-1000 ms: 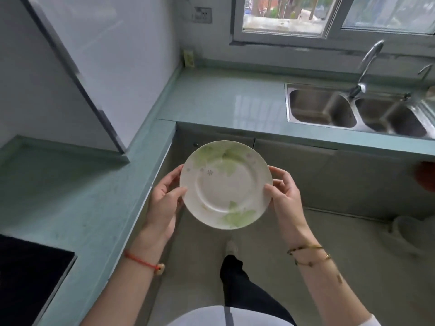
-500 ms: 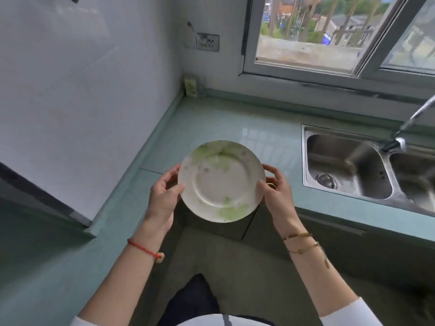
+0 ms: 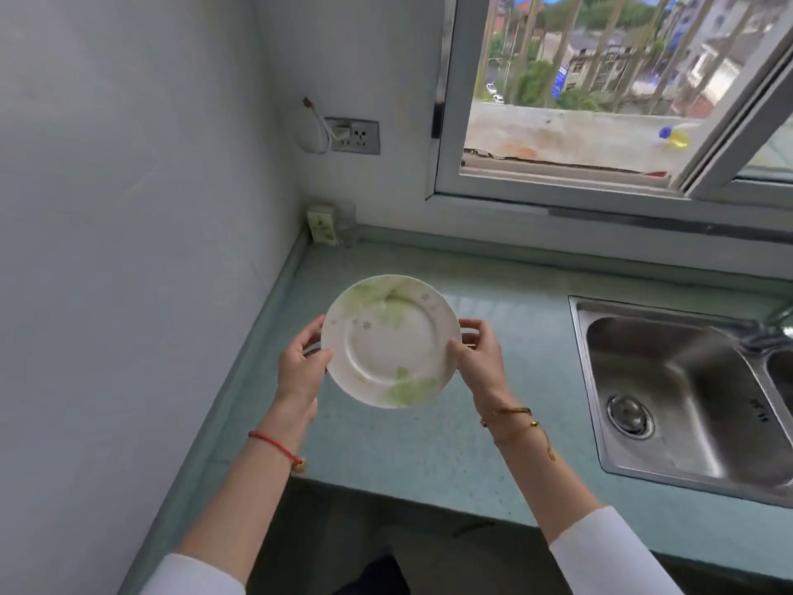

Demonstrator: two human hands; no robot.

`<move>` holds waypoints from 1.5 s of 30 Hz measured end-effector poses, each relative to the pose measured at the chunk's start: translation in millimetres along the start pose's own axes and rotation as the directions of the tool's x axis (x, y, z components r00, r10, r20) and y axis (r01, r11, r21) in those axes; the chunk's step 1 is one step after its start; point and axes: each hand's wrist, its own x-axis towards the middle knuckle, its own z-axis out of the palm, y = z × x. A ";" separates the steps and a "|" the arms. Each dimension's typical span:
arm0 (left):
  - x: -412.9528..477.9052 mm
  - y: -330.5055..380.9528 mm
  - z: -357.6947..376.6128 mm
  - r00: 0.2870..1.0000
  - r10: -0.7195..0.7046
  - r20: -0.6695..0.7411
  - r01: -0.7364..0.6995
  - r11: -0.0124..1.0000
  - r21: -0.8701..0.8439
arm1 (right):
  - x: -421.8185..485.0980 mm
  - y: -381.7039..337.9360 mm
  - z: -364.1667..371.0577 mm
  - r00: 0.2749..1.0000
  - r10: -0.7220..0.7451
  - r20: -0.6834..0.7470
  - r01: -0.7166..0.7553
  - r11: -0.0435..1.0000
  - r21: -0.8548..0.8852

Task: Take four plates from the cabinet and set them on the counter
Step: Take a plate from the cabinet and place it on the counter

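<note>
A round white plate (image 3: 388, 341) with pale green leaf prints is held level above the green counter (image 3: 506, 337), near its left corner. My left hand (image 3: 300, 367) grips the plate's left rim, thumb on top. My right hand (image 3: 478, 358) grips the right rim the same way. More rims seem to show under the fingers, so it may be a stack; I cannot tell how many. No cabinet is in view.
A steel sink (image 3: 686, 397) with a drain is set into the counter at the right. A white wall (image 3: 128, 251) closes the left side. A socket (image 3: 356, 135) and an open window (image 3: 600, 88) are behind. A small box (image 3: 322, 225) stands in the corner.
I have stepped toward the counter and the view has risen. The plate, held in both hands throughout, has moved from over the floor to over the counter corner.
</note>
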 end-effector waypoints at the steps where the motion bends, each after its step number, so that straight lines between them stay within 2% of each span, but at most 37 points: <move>1: 20.3 1.3 5.3 1.000 -0.001 -0.001 0.001 1.000 0.013 | 19.2 -2.0 8.0 1.000 0.004 -0.011 -0.004 1.000 -0.004; 7: 120.5 1.5 35.4 0.999 -0.031 -0.010 0.032 0.997 0.071 | 116.5 -5.8 45.4 0.998 0.045 -0.049 -0.048 0.997 -0.066; 13: 193.1 -9.8 59.3 0.992 -0.115 -0.051 0.121 0.985 0.120 | 190.8 10.8 77.6 0.996 0.081 -0.035 -0.086 0.980 -0.181; 19: 247.6 -27.4 66.5 0.981 -0.138 -0.135 0.160 0.973 0.167 | 250.2 34.4 105.0 0.993 0.120 0.019 -0.111 0.960 -0.256; 23: 274.5 -40.2 65.6 0.977 -0.139 -0.162 0.171 0.963 0.208 | 274.3 47.3 120.7 0.992 0.123 0.033 -0.107 0.943 -0.314; 34: 315.0 -61.6 65.7 0.980 -0.153 -0.131 0.183 0.946 0.268 | 303.9 64.0 138.5 0.989 0.136 0.051 -0.102 0.899 -0.425; 45: 331.9 -67.7 62.3 0.984 -0.156 -0.088 0.177 0.921 0.347 | 314.5 71.3 142.8 0.989 0.138 0.048 -0.103 0.895 -0.435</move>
